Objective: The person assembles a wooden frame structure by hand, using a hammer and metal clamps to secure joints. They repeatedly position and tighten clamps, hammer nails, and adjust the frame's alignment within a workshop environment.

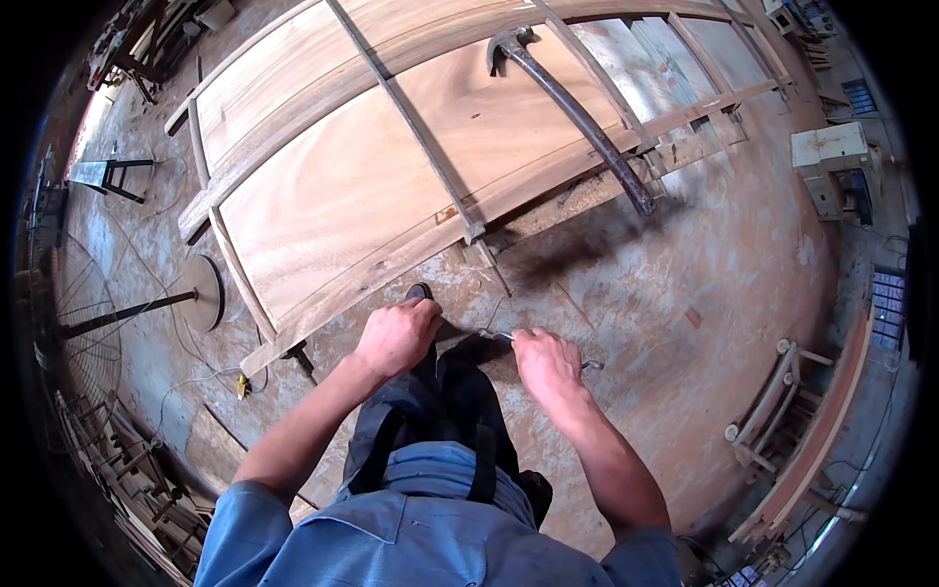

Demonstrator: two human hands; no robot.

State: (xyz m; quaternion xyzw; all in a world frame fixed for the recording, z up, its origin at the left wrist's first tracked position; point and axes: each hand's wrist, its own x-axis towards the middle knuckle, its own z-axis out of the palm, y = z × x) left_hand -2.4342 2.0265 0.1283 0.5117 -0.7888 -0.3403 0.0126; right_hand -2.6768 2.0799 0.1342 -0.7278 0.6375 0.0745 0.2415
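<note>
Gripping a slim metal tool (509,337) in my right hand (548,360), I had the fingers curled shut around it, its bright ends poking out on both sides of the fist. My left hand (396,336) was closed too, knuckles up, just beside the tool's left tip; whether it pinched anything I could not tell. Both hands hung low in front of my dark trousers (445,401), above the dusty floor (685,274) and just short of the near edge of the panel (333,196).

To do this well, I judged the right hand needed a firm, steady hold while the left guided the tip, wrists kept close so the small tool would not slip.

Round about, the big wooden panel lay flat with thin battens (411,127) across it. A long hammer (577,112) rested on it, head up, handle running down to the right edge. A round disc (203,292) sat to the left, a white machine (831,161) far right, spindle frames (782,411) lower right. Nothing stood between hands and panel.
</note>
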